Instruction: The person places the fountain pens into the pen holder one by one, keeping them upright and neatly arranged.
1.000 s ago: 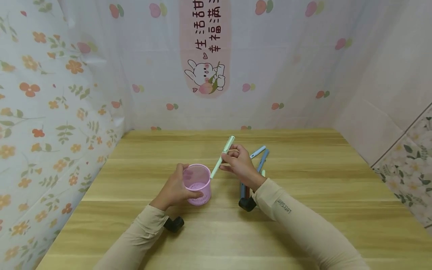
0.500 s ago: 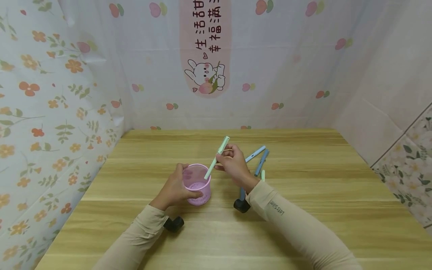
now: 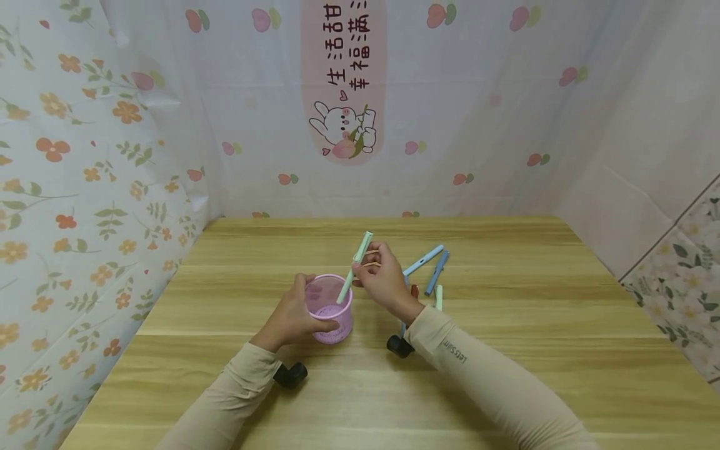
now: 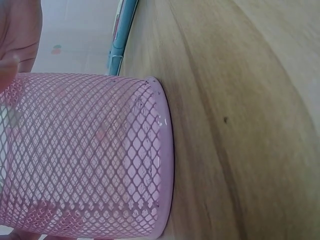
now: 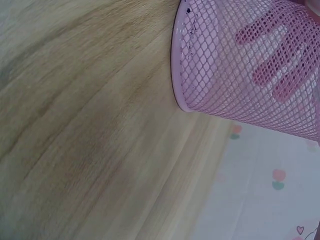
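In the head view a pink mesh cup (image 3: 333,329) stands upright on the wooden table, and my left hand (image 3: 294,315) grips it round its left side. My right hand (image 3: 385,279) pinches a light green pen (image 3: 362,248), held at a slant with its lower end inside the cup's mouth. The cup's mesh wall (image 4: 90,155) fills much of the left wrist view. Fingers of the left hand (image 5: 285,65) show through the mesh in the right wrist view.
Right of the cup lie a light blue pen (image 3: 424,259), a darker blue pen (image 3: 437,273), a green pen (image 3: 439,297) and a reddish-brown one (image 3: 414,292), some partly behind the right wrist. A patterned cloth (image 3: 253,125) hangs behind the table.
My right hand has moved left with the green pen, whose lower end has passed from beside the rim to inside the cup. The left hand holds the cup as before.
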The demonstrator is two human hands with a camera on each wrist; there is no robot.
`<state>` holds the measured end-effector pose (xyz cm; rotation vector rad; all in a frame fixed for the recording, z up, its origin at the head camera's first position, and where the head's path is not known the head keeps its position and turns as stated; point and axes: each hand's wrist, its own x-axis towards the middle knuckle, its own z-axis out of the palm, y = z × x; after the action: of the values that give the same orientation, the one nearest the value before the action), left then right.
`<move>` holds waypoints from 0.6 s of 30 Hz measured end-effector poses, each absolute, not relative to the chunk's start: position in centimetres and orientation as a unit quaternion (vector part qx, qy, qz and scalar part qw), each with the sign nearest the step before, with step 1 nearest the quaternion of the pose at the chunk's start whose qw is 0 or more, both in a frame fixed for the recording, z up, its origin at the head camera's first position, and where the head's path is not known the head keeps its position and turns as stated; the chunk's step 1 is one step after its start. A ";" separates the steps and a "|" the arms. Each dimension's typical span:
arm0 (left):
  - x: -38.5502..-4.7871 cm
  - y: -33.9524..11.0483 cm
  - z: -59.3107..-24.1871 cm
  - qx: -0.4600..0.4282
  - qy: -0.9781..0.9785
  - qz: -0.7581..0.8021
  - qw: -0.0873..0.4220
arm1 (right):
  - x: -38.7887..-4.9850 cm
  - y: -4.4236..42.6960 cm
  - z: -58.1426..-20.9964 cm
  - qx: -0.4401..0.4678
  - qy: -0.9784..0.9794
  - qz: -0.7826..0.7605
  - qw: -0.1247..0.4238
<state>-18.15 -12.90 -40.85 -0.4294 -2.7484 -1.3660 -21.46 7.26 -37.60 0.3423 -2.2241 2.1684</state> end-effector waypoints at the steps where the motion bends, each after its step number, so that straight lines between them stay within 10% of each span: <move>1: -18.2 -12.9 -40.8 -0.139 -0.886 -0.442 0.021 | -21.5 7.2 -37.6 0.111 -0.716 0.689 0.009; 18: -17.9 -13.0 -40.8 -0.135 -0.882 -0.452 0.002 | -20.7 7.2 -36.9 0.139 -0.760 0.635 0.009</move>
<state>-17.92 -13.05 -40.80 -0.4242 -2.7667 -1.4167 -20.66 7.17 -36.87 0.4334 -2.3727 1.9833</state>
